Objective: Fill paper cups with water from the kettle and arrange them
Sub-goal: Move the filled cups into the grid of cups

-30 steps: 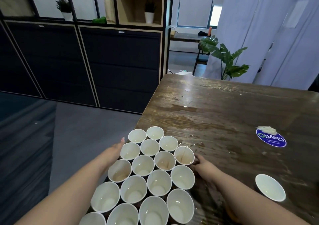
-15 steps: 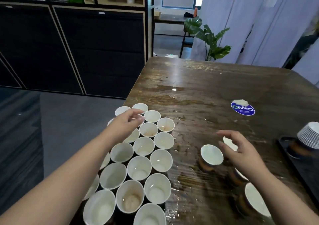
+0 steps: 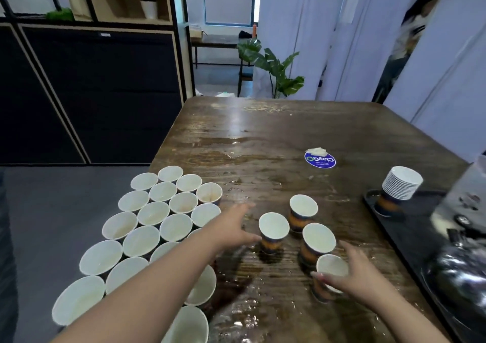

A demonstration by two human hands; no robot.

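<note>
Reaching my left hand [image 3: 234, 227], fingers open, beside a loose cup [image 3: 273, 230]; my right hand [image 3: 349, 277] seemingly grips the nearest cup [image 3: 332, 266].

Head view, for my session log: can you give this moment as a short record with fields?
setting: wet wooden table
cup cluster: many paper cups packed together at the table's left edge
loose cups: four stand apart near the middle
left hand: reaches to the nearest-left loose cup, fingers blurred
right hand: grips the closest loose cup
spare stack: on the black tray
kettle: on tray, right edge
</note>
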